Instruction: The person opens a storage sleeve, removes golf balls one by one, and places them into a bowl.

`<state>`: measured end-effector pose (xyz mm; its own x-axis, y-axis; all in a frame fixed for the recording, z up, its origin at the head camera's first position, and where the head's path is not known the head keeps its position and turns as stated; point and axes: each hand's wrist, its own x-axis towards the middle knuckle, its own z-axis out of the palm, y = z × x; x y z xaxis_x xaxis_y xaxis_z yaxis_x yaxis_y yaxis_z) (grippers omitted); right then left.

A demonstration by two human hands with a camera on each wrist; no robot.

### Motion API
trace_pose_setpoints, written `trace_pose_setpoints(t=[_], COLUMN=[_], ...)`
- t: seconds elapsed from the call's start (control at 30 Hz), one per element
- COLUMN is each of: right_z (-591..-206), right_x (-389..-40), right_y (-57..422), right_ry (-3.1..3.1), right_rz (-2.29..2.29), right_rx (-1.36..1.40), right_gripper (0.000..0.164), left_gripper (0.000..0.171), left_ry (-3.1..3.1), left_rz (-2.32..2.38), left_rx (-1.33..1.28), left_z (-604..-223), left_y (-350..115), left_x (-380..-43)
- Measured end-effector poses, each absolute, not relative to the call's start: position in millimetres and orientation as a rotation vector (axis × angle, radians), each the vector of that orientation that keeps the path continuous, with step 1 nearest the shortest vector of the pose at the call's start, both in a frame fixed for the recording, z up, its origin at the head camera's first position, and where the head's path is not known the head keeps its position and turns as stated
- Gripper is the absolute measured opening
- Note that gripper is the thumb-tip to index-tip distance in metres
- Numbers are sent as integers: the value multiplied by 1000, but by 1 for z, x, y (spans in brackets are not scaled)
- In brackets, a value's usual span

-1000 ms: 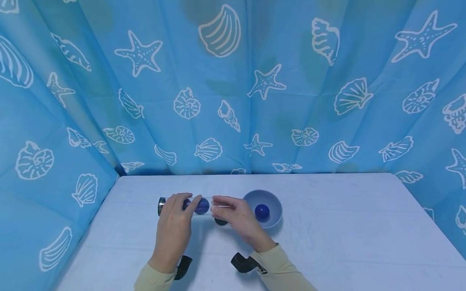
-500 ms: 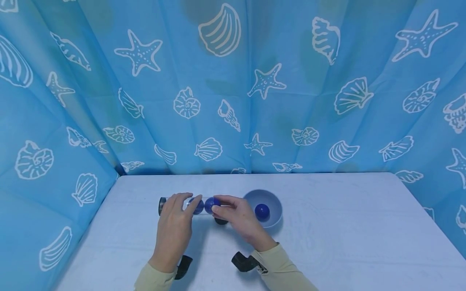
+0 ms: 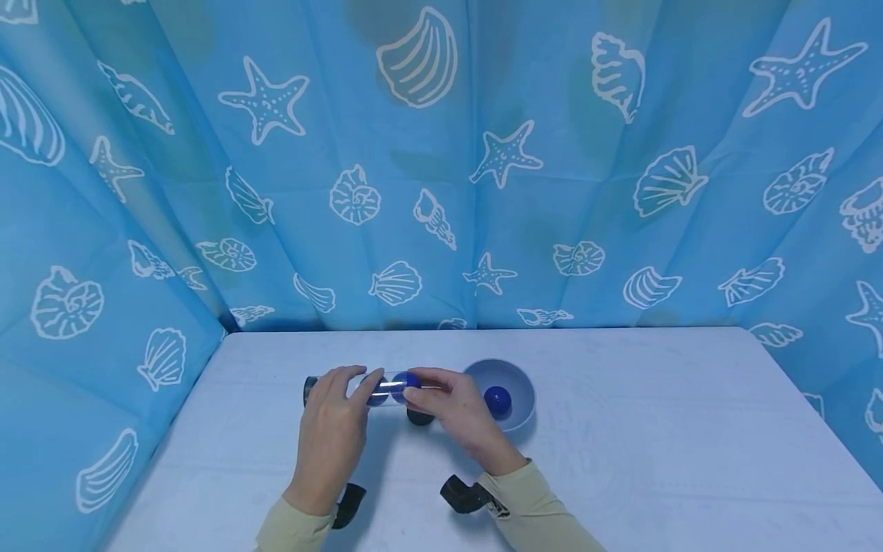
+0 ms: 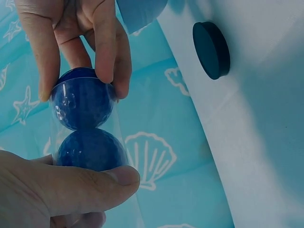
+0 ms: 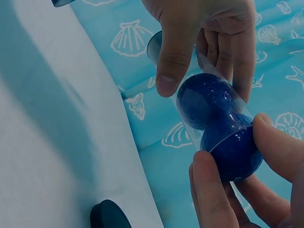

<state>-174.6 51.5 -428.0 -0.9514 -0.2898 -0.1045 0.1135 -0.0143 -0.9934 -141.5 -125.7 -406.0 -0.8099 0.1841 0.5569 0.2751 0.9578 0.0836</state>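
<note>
My left hand [image 3: 331, 429] grips a clear tube [image 3: 388, 377] held level above the table, with its dark capped end [image 3: 310, 391] pointing left. Two shiny blue balls lie end to end inside: the inner ball [image 4: 90, 149] beside my left thumb, the outer ball [image 5: 235, 154] at the open mouth, bulging partly past the rim. My right hand [image 3: 458, 406] pinches the tube's mouth from both sides, fingertips along the rim and near the outer ball. The right wrist view shows thumb and fingers on opposite sides.
A grey-blue bowl [image 3: 520, 376] holding another blue ball [image 3: 497, 401] stands just right of my right hand. A black round cap [image 3: 419, 416] lies on the white table [image 3: 655, 437] below the tube. A blue shell-patterned curtain [image 3: 441, 153] surrounds the table's back and sides.
Both balls have slid right along the tube, the outer one reaching the mouth between my right fingertips. My hands have barely moved.
</note>
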Motion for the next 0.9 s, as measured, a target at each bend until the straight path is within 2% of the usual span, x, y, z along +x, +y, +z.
trace_pose_setpoints(t=[0.9], right_z=[-413], right_x=[-171], right_y=[54], right_ry=[2035], right_rz=[-2030], right_rx=[-172], right_gripper=[47], left_gripper=[54], left_ry=[-2538], left_rz=[-261], left_rx=[-302], left_z=[-407], left_y=[-125], left_x=[-140])
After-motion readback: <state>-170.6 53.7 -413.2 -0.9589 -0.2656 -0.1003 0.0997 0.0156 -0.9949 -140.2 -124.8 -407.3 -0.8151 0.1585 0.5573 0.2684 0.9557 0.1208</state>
